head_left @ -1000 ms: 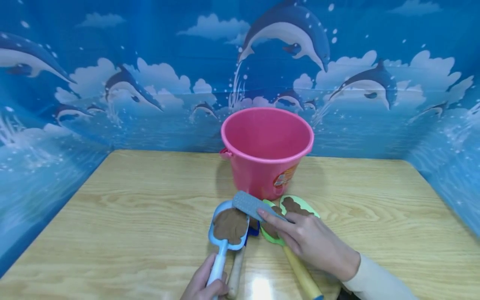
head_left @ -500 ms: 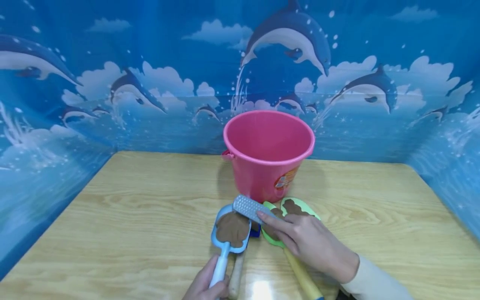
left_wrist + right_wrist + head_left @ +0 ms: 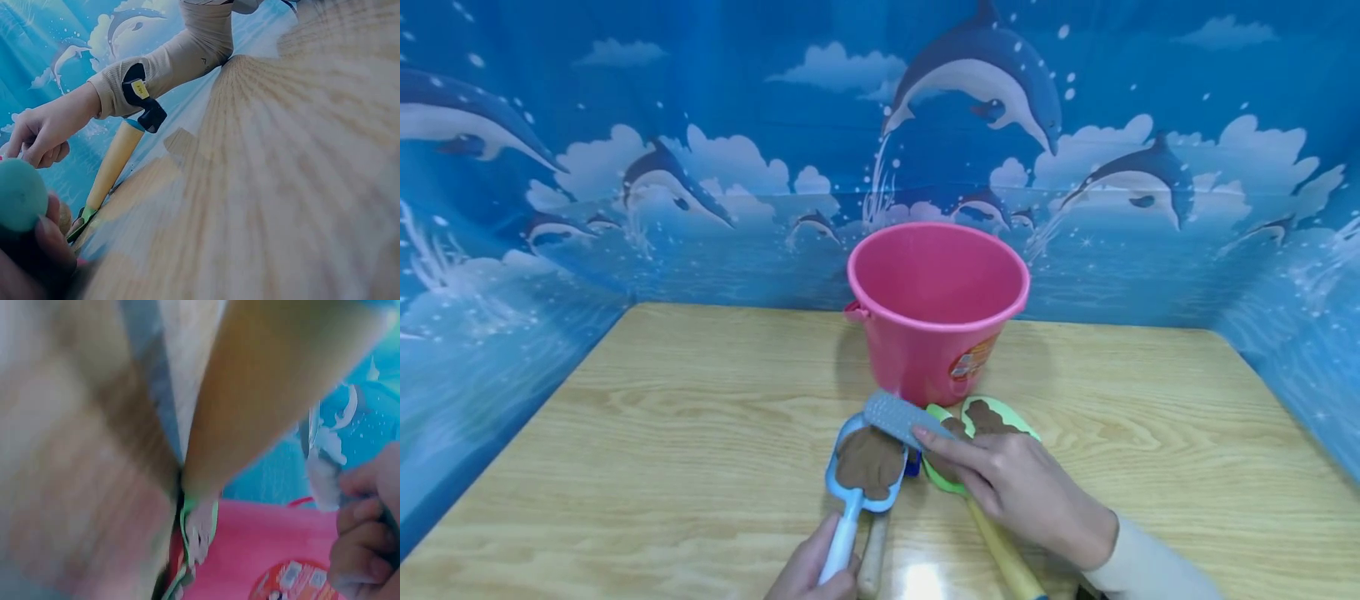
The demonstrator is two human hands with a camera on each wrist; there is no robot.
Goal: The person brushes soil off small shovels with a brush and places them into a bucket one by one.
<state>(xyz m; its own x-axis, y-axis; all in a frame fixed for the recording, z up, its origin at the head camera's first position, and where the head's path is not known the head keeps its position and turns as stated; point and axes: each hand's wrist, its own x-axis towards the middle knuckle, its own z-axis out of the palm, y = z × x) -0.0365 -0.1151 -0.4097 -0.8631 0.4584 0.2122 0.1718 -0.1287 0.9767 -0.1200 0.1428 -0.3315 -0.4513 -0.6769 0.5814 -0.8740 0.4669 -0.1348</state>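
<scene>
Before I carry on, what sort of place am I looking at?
Probably a staged indoor play area, not a real beach: a wood-grain table backed by a dolphin-print backdrop, with a pink bucket and a light blue shovel holding brown, sand-like stuff.

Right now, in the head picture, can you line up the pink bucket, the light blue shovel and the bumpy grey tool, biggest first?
1. Pink bucket
2. Light blue shovel
3. Bumpy grey tool, partly covered by the right hand
</scene>
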